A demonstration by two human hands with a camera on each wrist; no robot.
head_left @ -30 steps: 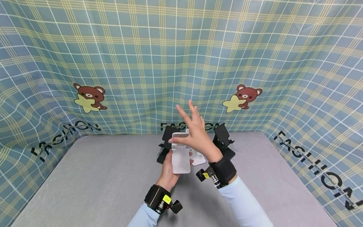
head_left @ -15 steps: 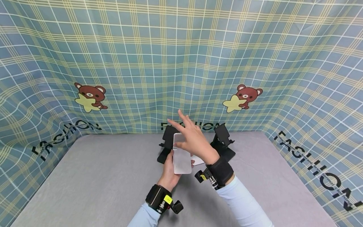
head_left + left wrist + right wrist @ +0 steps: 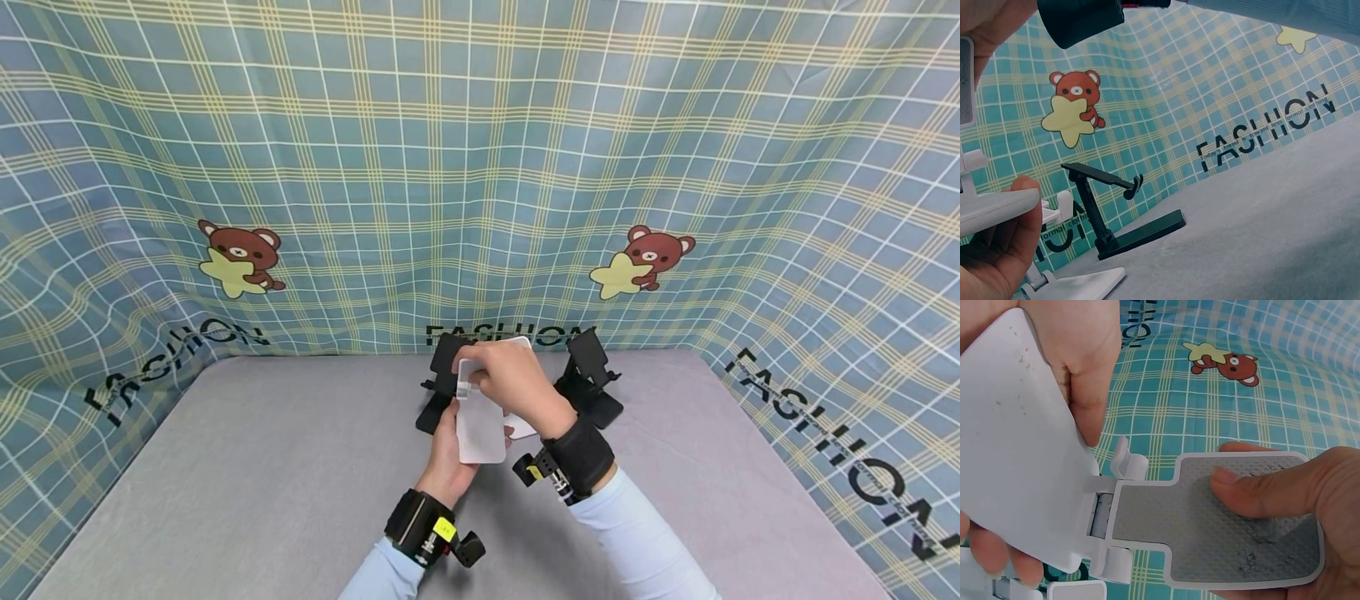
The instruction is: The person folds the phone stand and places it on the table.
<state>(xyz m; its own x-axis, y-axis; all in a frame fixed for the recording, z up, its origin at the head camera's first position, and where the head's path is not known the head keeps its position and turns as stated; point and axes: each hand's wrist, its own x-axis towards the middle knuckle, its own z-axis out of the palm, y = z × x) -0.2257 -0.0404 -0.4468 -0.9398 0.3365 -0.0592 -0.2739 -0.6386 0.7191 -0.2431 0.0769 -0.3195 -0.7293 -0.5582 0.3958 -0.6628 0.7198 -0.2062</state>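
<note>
A white folding phone stand is held up between both hands. My left hand grips its flat base from the left and beneath, with fingertips showing past the far edge. In the right wrist view, my right hand pinches the grey-padded holder plate, thumb on the pad and fingers behind. The plate is hinged out from the base, and small white hooks stick out by the hinge. My right hand hides part of the plate in the head view.
Behind the hands, a second white phone stand is partly hidden on the grey-covered table. Black phone stands stand to its left and right. A plaid curtain walls the back and sides.
My right hand has come down from above the stand, its spread fingers closing onto the padded plate. My left hand keeps its grip on the base, nearly still.
</note>
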